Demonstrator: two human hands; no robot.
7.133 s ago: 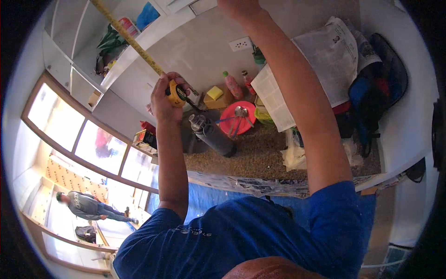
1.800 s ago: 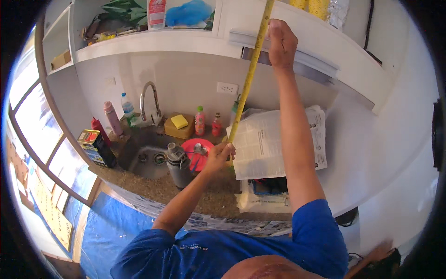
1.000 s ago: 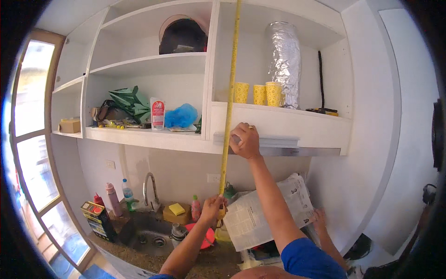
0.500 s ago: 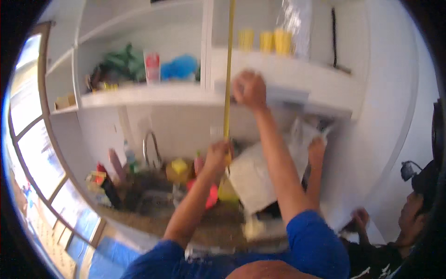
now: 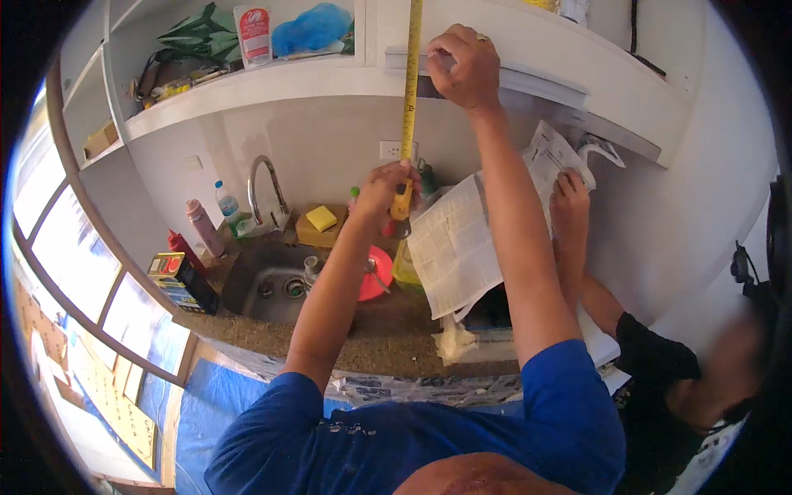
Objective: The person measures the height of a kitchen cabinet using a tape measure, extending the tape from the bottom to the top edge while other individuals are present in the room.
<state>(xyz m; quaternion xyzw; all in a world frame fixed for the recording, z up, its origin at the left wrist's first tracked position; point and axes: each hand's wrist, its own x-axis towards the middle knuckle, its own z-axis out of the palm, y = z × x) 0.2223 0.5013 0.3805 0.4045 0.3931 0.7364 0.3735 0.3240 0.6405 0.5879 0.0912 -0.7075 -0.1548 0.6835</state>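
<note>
My left hand [image 5: 386, 196] is closed around the yellow case of a tape measure [image 5: 401, 203] over the counter. Its yellow blade [image 5: 412, 91] runs straight up past the cabinet shelf and out of the top of the picture. My right hand [image 5: 467, 68] is raised just right of the blade, fingers curled in front of a grey metal strip [image 5: 528, 85] under the cabinet; what they hold, if anything, cannot be made out. To the right of my right forearm, a co-worker's hand [image 5: 569, 198] holds up a large printed paper sheet [image 5: 456, 239], which passes behind that forearm.
A sink [image 5: 239, 289] with a curved tap [image 5: 268, 177] lies left, beside bottles [image 5: 203, 224] and a black box [image 5: 183, 282]. A yellow sponge [image 5: 322, 218] and a red-pink bowl [image 5: 378, 272] sit nearby. The co-worker in black [image 5: 660, 371] stands close on my right.
The view has tilted down, so shelf and counter sit higher in the picture. The co-worker's lower arm has come up toward the paper sheet. My left hand still grips the tape measure.
</note>
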